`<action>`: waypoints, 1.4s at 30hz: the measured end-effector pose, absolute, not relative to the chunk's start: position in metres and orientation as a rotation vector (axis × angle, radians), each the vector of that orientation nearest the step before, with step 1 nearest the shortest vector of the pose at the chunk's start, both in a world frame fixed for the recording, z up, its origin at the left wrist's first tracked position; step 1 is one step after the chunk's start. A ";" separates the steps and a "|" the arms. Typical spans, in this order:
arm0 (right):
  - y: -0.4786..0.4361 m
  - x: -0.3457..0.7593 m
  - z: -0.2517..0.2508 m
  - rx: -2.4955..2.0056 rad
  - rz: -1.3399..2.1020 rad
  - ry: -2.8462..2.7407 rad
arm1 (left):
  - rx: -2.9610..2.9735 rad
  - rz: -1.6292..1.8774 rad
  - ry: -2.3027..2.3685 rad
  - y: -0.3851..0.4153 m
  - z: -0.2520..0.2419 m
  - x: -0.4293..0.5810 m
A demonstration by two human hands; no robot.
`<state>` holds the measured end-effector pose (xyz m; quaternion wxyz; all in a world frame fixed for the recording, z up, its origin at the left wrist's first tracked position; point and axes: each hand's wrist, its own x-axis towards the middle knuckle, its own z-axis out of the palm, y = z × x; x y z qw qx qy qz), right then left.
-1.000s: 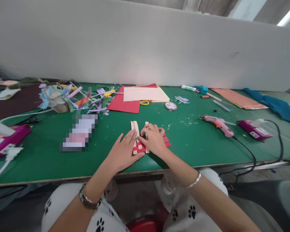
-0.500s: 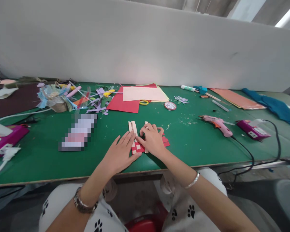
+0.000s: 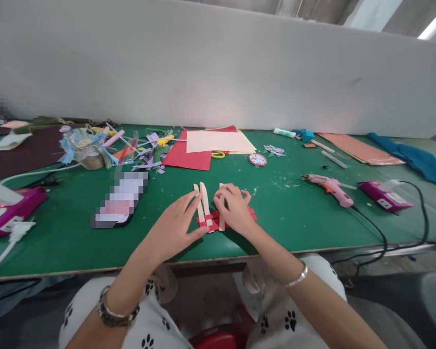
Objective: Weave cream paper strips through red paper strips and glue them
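A small woven mat of red and cream paper strips point(image 3: 211, 219) lies near the front edge of the green table point(image 3: 276, 218). My left hand point(image 3: 174, 228) rests with its fingers stretched out, fingertips touching the left cream strips point(image 3: 204, 198). My right hand point(image 3: 234, 208) lies on the mat's right side with its fingers bent, pinching at a cream strip between the red ones. Red strip ends point(image 3: 252, 213) stick out to the right of that hand.
A phone point(image 3: 119, 199) lies left of the mat. Red and cream paper sheets point(image 3: 203, 148), yellow scissors point(image 3: 217, 154) and a heap of paper scraps point(image 3: 94, 145) are behind. A pink glue gun point(image 3: 329, 186) with a black cable lies at the right, another purple one point(image 3: 10, 208) at far left.
My left hand has slid back to the left and lifted off the mat, leaving only fingertips on the cream strips. The mat has turned slightly. My right hand stayed on it.
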<state>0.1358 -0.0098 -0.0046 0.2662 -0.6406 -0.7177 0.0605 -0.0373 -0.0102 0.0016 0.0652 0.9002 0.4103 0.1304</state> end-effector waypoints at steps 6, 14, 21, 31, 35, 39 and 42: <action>-0.043 0.144 -0.001 -1.592 0.112 -2.140 | 2.734 0.274 1.523 -0.025 -0.016 -0.023; -0.050 0.145 -0.011 -1.604 0.127 -2.293 | 2.784 0.198 1.676 -0.044 -0.028 -0.014; -0.052 0.145 -0.013 -1.600 0.089 -2.295 | 2.831 0.204 1.565 -0.040 -0.026 -0.014; -0.052 0.147 -0.010 -1.606 0.134 -2.302 | 2.926 0.337 1.329 -0.022 -0.007 -0.019; -0.052 0.147 -0.011 -1.599 0.110 -2.329 | 2.900 0.148 1.149 -0.020 -0.014 -0.012; -0.053 0.148 -0.010 -1.582 0.121 -2.357 | 2.840 0.040 1.172 -0.019 -0.017 -0.010; -0.054 0.150 -0.009 -1.587 0.153 -2.338 | 2.820 0.031 1.172 -0.019 -0.015 -0.011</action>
